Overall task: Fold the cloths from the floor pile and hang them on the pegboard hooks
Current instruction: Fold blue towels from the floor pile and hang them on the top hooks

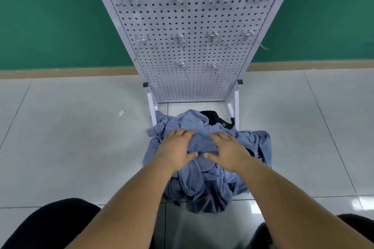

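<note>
Under our fingers (221,137): cloths (202,184) heaped on floor (81,147). Our left hand (175,148), right hand (229,152) lie flat on top, fingers spread, clasping nothing. Pegboard (192,18) just beyond.

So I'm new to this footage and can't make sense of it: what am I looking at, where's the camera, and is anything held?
No machine here: a person works with two bare hands, filmed by one camera worn on their head, looking forward and down. The left hand and right hand rest, fingers spread, on a crumpled pile of blue cloths on the pale tiled floor; nothing is lifted. Behind it stands a white perforated pegboard with small metal hooks, all without cloths.
</note>
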Action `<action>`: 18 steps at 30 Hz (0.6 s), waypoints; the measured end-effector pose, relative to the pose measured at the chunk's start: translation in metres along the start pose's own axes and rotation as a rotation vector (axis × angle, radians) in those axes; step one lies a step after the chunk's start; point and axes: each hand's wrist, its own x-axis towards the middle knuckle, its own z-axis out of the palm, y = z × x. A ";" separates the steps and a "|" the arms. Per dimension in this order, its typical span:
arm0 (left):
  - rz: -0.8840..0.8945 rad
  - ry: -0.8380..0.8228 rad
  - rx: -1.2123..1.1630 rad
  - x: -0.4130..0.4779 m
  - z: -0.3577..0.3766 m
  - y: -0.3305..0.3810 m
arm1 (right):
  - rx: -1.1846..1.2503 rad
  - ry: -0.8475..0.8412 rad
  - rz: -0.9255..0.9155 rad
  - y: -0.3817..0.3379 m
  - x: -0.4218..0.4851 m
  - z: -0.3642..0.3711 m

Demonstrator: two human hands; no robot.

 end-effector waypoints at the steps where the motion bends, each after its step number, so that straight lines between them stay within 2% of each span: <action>1: 0.002 0.009 0.023 0.001 0.006 -0.003 | -0.018 0.002 -0.009 0.000 0.004 0.005; 5: -0.050 -0.021 0.128 0.002 0.028 -0.010 | -0.041 0.035 0.006 -0.006 0.014 0.021; 9: -0.053 -0.008 0.192 -0.005 0.032 -0.002 | -0.160 -0.041 0.018 -0.017 0.009 0.028; 12: -0.033 -0.001 0.163 -0.008 0.027 0.000 | -0.163 -0.065 0.050 -0.022 0.008 0.021; 18: -0.048 -0.037 0.002 -0.014 0.010 -0.008 | 0.038 0.118 -0.021 -0.008 -0.001 0.004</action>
